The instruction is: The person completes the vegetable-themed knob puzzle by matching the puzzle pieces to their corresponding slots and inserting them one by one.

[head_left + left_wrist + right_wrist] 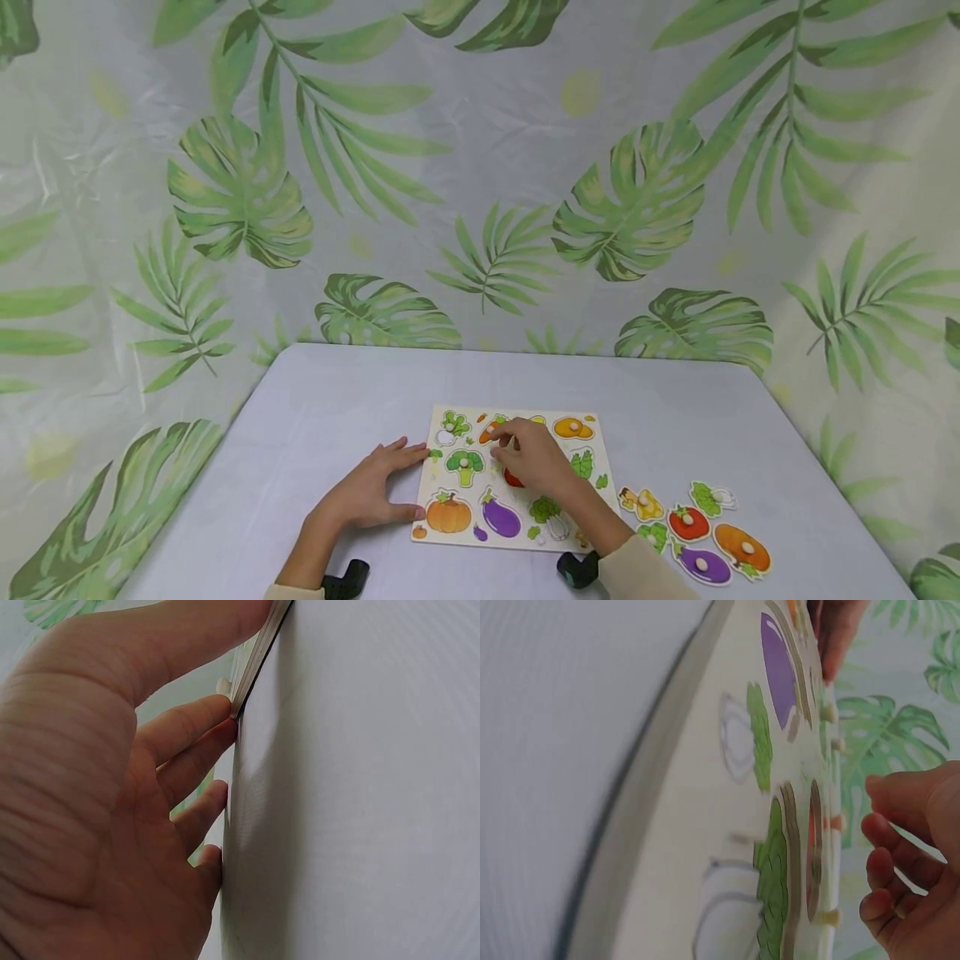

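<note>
Mid-puzzle, probably; spread left hand (373, 490) braces cream rectangular wooden board (525, 500); relaxed right hand (537, 460) seems empty. Next, grab flat red tomato (688, 524)?

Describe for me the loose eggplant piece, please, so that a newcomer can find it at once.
In the head view, look at the white table, just right of the puzzle board. There, the eggplant piece lies below the red tomato piece and left of the orange piece. It is the only purple one among those loose pieces.
</note>
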Tool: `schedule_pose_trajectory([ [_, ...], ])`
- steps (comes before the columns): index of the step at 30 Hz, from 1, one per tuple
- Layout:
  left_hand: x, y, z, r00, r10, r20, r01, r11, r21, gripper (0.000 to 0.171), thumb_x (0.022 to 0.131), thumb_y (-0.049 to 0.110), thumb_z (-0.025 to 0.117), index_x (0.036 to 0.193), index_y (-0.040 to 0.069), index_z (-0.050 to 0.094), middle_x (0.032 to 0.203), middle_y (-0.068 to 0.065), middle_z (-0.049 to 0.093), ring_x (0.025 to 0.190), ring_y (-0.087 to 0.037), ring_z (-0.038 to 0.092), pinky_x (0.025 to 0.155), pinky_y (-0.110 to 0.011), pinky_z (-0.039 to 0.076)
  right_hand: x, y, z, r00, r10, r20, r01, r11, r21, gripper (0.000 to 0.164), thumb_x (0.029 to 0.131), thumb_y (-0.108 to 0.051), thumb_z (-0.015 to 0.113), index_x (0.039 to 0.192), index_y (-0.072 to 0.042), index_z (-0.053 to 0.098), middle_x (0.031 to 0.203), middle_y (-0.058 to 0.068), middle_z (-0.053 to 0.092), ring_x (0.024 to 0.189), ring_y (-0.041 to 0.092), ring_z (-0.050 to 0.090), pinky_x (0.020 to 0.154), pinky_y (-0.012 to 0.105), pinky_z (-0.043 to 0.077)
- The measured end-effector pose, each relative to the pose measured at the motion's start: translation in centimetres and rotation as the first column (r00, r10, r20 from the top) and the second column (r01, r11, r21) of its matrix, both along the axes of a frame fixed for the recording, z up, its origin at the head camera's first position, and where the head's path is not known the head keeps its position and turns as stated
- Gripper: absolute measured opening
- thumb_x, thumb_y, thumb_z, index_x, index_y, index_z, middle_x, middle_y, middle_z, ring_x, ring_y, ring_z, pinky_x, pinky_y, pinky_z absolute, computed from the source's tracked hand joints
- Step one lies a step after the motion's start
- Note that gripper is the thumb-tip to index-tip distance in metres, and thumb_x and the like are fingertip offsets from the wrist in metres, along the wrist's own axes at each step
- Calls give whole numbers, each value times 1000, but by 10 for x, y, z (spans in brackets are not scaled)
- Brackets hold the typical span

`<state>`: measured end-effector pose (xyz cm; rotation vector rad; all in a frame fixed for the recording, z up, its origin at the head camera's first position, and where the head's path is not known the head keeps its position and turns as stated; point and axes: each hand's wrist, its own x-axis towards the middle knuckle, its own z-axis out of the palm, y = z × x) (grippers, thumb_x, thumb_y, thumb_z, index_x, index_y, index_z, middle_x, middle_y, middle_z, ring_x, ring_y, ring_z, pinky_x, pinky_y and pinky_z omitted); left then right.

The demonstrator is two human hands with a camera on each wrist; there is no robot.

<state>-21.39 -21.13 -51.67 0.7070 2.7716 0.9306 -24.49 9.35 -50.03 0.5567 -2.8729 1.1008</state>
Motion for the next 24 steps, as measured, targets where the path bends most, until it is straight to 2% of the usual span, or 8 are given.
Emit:
schedule_pose_trajectory([
  [11,1,0,-2,1000,5,6,-5,1000,9,87,75,48,87,150,17,55,157,-1,52,155,-37,31,128,-63,17,2,24,13,998,-32,-51,34,999,38,16,90,-21,81,104,-14,79,94,-7,70,83,13,56,71,24,50],
  [18,2,0,-1,1000,13,8,-13,1000,6,88,75,48,87,151,17,55,157,-2,52,155,-38,31,127,-65,18,5,48,15,995,-67,-76,70,997,38,12,89,-20,82,100,-17,80,90,-8,69,82,16,55,70,25,46],
  [24,0,1,-2,999,27,25,-27,1000,-6,89,74,50,87,151,20,54,158,1,51,156,-35,30,128,-63,18,13,74,18,989,-99,-107,105,993,50,12,88,-20,82,99,-16,80,91,-10,69,83,14,55,73,26,49],
])
